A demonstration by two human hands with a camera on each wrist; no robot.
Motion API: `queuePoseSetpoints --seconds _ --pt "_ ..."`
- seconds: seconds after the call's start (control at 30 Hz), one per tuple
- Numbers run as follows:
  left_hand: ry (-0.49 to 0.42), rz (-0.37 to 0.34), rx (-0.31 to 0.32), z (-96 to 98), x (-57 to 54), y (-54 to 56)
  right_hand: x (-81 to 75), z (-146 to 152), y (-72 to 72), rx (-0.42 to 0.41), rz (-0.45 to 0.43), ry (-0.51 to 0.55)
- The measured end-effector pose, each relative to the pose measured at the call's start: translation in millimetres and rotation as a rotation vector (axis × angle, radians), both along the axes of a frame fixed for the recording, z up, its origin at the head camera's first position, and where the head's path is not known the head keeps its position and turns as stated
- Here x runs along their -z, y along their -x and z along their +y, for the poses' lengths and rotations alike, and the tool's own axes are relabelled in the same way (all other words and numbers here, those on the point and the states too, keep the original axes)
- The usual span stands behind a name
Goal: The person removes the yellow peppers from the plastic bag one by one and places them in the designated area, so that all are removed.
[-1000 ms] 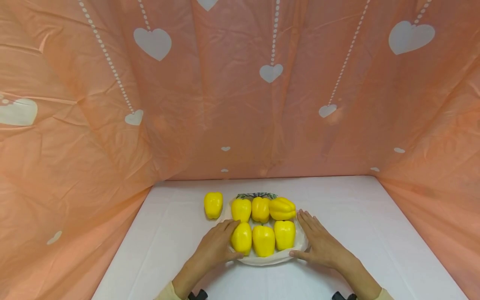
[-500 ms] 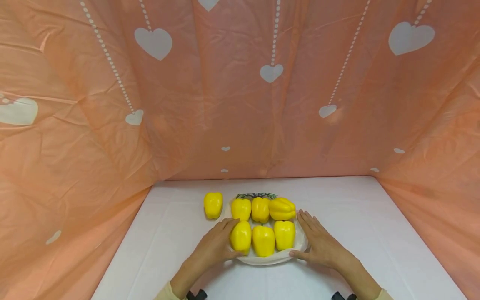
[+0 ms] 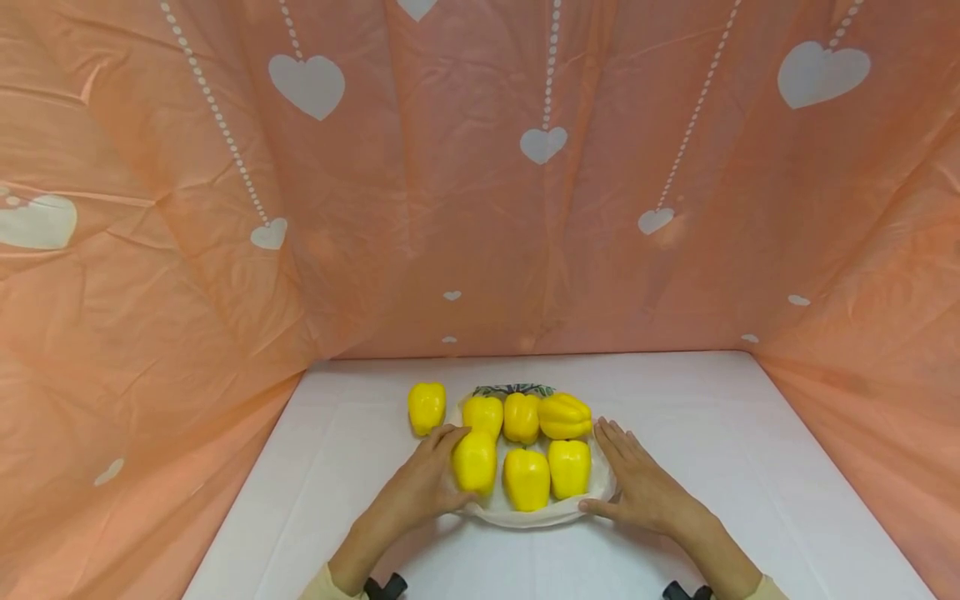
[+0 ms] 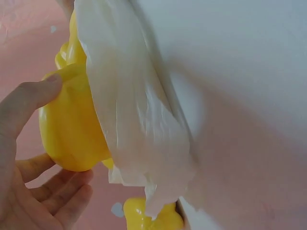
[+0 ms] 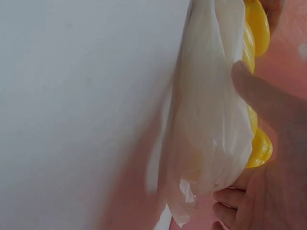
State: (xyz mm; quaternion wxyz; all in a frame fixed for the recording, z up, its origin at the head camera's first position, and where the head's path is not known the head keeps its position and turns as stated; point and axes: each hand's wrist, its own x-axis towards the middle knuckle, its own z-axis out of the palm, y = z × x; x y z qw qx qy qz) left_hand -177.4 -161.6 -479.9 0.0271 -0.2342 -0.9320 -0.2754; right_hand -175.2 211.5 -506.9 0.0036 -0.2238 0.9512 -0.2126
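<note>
My left hand [image 3: 422, 482] holds a yellow bell pepper [image 3: 475, 464] between thumb and fingers at the front left of a whitish plastic bag [image 3: 525, 521]. In the left wrist view, the held pepper [image 4: 74, 124] sits at the bag's rim, thumb on one side and fingers beneath. Several other yellow bell peppers [image 3: 527, 481] lie in two rows in the bag's open mouth. Along the right side of the bag my right hand [image 3: 643, 487] rests with straight fingers. Its thumb touches the front of the bag [image 5: 206, 105] in the right wrist view.
One yellow bell pepper [image 3: 427, 409] stands outside the bag, behind my left hand. A dark green patterned part [image 3: 513, 389] shows at the bag's back edge. The white table [image 3: 750, 467] is bordered by a peach curtain [image 3: 480, 208] with hearts.
My left hand has shifted slightly left and away from me, bringing the front-left pepper with it, apart from its front neighbour and over the pepper behind. The right hand stays in place.
</note>
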Motion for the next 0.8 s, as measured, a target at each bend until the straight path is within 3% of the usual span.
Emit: queuePoseSetpoints --seconds 0.17,0.43,0.8 --pt "-0.01 0.028 -0.024 -6.4 -4.9 -0.4 -0.4 0 -0.1 0.001 -0.003 -0.004" --pt "0.002 0.155 -0.062 -18.5 -11.1 2.7 -0.5 -1 -0.5 -0.001 0.011 0.0" --pt "-0.009 0.176 -0.113 -40.4 -13.7 7.2 -0.8 0 0.3 0.004 -0.001 0.002"
